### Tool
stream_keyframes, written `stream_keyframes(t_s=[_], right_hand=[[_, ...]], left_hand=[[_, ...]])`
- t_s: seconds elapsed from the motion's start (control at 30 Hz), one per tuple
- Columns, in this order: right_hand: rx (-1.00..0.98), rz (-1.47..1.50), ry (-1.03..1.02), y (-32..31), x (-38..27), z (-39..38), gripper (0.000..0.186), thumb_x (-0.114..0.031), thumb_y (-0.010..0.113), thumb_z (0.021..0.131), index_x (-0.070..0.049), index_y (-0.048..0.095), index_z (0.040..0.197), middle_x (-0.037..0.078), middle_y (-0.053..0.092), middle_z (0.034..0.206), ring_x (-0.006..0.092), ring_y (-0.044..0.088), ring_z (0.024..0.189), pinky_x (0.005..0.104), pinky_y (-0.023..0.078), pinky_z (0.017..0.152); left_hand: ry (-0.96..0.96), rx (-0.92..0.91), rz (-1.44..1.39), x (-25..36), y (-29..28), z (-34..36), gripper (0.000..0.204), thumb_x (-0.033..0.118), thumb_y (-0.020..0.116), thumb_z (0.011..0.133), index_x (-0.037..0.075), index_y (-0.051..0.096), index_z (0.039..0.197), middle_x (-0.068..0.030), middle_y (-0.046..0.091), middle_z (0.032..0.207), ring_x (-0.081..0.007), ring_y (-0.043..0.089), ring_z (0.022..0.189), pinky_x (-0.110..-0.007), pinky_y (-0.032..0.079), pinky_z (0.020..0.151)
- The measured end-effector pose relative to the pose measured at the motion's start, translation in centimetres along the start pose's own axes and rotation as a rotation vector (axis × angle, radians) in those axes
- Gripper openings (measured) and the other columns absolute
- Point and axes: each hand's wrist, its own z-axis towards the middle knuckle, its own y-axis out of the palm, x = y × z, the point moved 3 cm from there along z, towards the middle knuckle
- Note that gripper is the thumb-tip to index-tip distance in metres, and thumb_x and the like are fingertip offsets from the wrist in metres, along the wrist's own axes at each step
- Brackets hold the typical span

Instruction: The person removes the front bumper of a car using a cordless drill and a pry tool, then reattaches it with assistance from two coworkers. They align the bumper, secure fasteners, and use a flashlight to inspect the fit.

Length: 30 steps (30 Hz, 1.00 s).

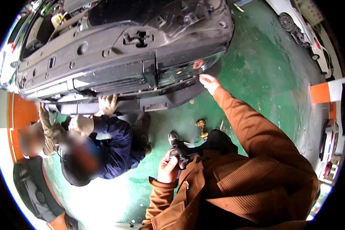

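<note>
Reaching out over the green floor [253, 76], the right hand [209, 82] comes up to the glossy corner panel [176, 73] at the near end of a dark vehicle [103, 42] in the head view. Its fingers look to be at the panel's edge, though they are foreshortened and bright there, so I cannot tell whether they grip, press or only rest close by. The left hand [167, 165] is drawn in at the waist with its fingers closed around a black object [182, 155], perhaps a tool, whose exact kind I cannot make out.

The vehicle spans the top of the view, its lower trim [132, 105] running along the side nearest the people. To the left, a co-worker in navy [117, 147] has one gloved hand [108, 104] at that trim and the other glove [81, 125] below it; a second person [46, 132] is beyond. A yellow and black drill [201, 129] stands on the floor near the wearer's shoe [173, 137].

I judge the step in hand to be steadying or checking the panel's corner. The next move probably calls for keeping that edge aligned, in step with the people opposite.
</note>
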Motion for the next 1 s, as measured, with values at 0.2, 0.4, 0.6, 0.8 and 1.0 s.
stream_keyframes(t_s=[0.2,0.4,0.6,0.8,1.0], right_hand=[[-0.089,0.097,0.082,2.3,1.5,3.0,0.025,-0.019,0.077,0.094,-0.012,0.074,0.118,-0.006,0.069,0.103,0.0041,0.056,0.085,0.0232,0.043,0.072],[-0.286,0.211,-0.042,2.0,1.6,3.8,0.025,-0.018,0.077,0.094,-0.006,0.074,0.116,-0.001,0.072,0.108,0.009,0.063,0.099,0.0274,0.048,0.088],[-0.331,0.173,-0.084,2.3,1.7,4.2,0.022,-0.014,0.075,0.093,0.0,0.072,0.11,0.005,0.076,0.103,0.0112,0.068,0.09,0.0277,0.054,0.085],[-0.385,0.138,-0.112,2.5,0.8,4.5,0.025,-0.017,0.072,0.097,0.001,0.072,0.114,0.007,0.077,0.105,0.0127,0.071,0.097,0.0283,0.055,0.09],[-0.334,0.018,-0.206,1.8,-0.6,3.6,0.026,-0.021,0.072,0.097,-0.001,0.074,0.115,0.004,0.076,0.102,0.0096,0.067,0.094,0.0268,0.053,0.087]], left_hand=[[0.137,0.238,0.073,-3.8,0.1,-0.9,0.04,0.041,0.071,0.097,0.003,0.059,0.102,-0.0053,0.061,0.084,-0.0143,0.053,0.067,-0.033,0.045,0.073],[0.261,0.449,0.003,-13.5,4.1,2.1,0.042,0.04,0.074,0.094,0.003,0.059,0.107,-0.0065,0.06,0.082,-0.0172,0.054,0.07,-0.033,0.044,0.07],[0.188,0.515,-0.044,-22.7,11.4,5.5,0.043,0.048,0.069,0.098,0.006,0.058,0.102,-0.0026,0.053,0.076,-0.0158,0.049,0.069,-0.033,0.041,0.073],[0.202,0.432,-0.025,-23.0,12.9,6.3,0.04,0.041,0.071,0.098,0.004,0.059,0.109,-0.0046,0.056,0.081,-0.0156,0.049,0.071,-0.033,0.041,0.073],[0.194,0.415,0.034,-20.9,11.8,4.9,0.04,0.041,0.07,0.098,0.004,0.059,0.108,-0.0048,0.056,0.081,-0.016,0.049,0.071,-0.034,0.041,0.073]])
